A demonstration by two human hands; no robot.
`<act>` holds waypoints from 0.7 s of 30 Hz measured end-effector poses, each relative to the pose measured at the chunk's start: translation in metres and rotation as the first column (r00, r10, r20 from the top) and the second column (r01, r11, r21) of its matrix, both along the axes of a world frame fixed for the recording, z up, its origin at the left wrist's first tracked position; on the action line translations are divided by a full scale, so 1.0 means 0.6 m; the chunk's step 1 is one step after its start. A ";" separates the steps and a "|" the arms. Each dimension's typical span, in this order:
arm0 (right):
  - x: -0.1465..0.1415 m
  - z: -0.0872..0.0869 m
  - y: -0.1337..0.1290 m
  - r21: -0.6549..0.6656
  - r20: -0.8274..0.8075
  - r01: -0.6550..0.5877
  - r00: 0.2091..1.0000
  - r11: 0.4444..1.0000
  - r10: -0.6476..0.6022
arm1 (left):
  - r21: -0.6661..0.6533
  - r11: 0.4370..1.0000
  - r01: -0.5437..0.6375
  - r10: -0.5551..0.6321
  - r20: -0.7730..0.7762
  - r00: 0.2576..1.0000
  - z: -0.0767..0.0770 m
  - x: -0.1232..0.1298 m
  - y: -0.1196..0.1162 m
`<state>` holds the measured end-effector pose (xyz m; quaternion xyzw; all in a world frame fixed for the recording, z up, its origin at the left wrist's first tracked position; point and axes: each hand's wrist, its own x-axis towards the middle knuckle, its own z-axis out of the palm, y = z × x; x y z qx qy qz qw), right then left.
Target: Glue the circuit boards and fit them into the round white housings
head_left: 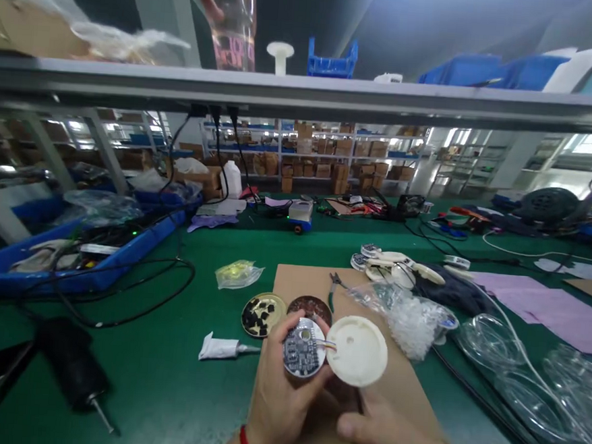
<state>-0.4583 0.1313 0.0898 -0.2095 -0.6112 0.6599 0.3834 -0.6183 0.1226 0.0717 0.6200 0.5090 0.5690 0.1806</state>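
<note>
My left hand point(284, 397) grips a round circuit board point(303, 350) in a white housing, its component side facing up. Short thin coloured wires point(326, 344) join it to a round white plastic cover point(358, 351), which is tilted toward me at its right. My right hand point(388, 428) is just below the cover, slightly blurred. A thin dark line passes by its fingers, and whether they hold it is unclear. Behind the board sits a round tin with brown contents point(311, 307). To its left is a tin of small black pieces point(263, 316).
Cardboard point(400, 392) lies under my hands, with green-handled cutters point(332, 292) on it. A white tube point(221, 348) and a black power screwdriver point(70, 362) lie left. More white discs point(391, 266), a bag of small white parts point(413, 321) and clear tubing point(531, 401) are right. A shelf point(305, 91) crosses above.
</note>
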 end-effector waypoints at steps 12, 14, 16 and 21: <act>0.003 -0.053 0.007 -0.200 0.041 0.383 0.923 0.902 -0.383 | 0.265 0.963 0.047 0.095 -0.497 0.862 0.061 -0.075 0.006; 0.001 -0.048 0.007 -0.205 0.033 0.357 0.933 0.911 -0.358 | 0.122 0.973 -0.195 0.230 -0.512 0.828 0.070 -0.128 0.009; 0.000 -0.038 0.006 -0.208 0.033 0.326 0.945 0.922 -0.327 | -0.102 0.959 -0.263 0.131 -0.665 0.735 0.060 -0.179 0.007; -0.003 -0.027 0.008 -0.175 0.057 0.264 0.964 0.948 -0.258 | -0.298 0.920 -0.255 -0.076 -0.774 0.629 0.005 -0.240 -0.011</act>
